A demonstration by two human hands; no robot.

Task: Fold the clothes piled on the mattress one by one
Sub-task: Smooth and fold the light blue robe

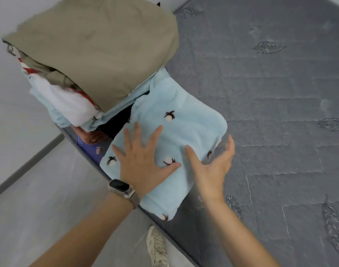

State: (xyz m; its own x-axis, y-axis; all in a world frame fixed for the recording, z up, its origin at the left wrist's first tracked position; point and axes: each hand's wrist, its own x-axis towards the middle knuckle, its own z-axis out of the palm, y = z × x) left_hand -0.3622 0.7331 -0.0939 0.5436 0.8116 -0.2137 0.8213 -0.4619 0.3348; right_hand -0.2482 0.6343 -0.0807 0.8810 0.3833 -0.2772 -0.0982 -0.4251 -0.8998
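The grey quilted mattress [270, 112] is filling the frame from twelve o'clock round to five o'clock, with pale floor [49, 209] running along its edge at seven to nine o'clock. At eleven o'clock a stack of folded clothes [91, 60] is sitting near the mattress corner, a khaki garment [99, 45] lying on top, white and red-striped layers [68, 101] showing beneath it and something dark tucked underneath. Just beside the stack, at the centre and reaching toward six o'clock, the light blue fleece garment [176, 120] with small dark-and-white motifs is lying folded into a thick rectangle, its near end reaching the mattress edge. The left hand [145, 162], a smartwatch [120, 186] on its wrist, is pressing flat on the fleece with fingers spread wide, gripping nothing. The right hand [213, 166] is hovering at the fleece's four o'clock edge, fingers extended and apart, its index finger seeming to touch the fabric and holding nothing. A pale sneaker [157, 247] is showing at six o'clock on the floor. The step in hand appears to be smoothing and squaring this fold. To do it well, the left palm should be anchoring the middle while the right sweeps outward along the open edge, pushing trapped air out of the plush pile, aligning the layers at the corners, and nudging the bundle away from the mattress edge so it is not sliding off.
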